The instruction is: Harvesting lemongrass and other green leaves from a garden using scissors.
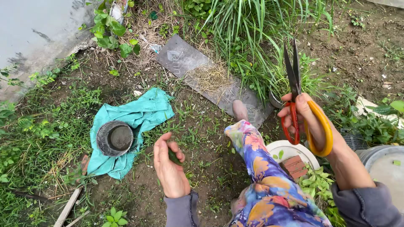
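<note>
Green plant material, a short stem or leaf piece [174, 156], sat pinched between the thumb and curled fingers of the left hand [168, 166], low in the view and just at 3 o'clock of the grey pot [115, 138] resting on the teal cloth [143, 111]. The right hand [305, 122] was closed through the red and yellow handles of the scissors [296, 94], blades nearly together and pointing to 12 o'clock toward the tall grass [252, 46]. As a judgement, good practice here called for keeping the blades aimed away from the patterned knee [256, 159] and from the left hand, and for holding the green piece lightly so it would not crush. A white bowl with a brick [294, 164] lay at 6 o'clock of the scissors.
</note>
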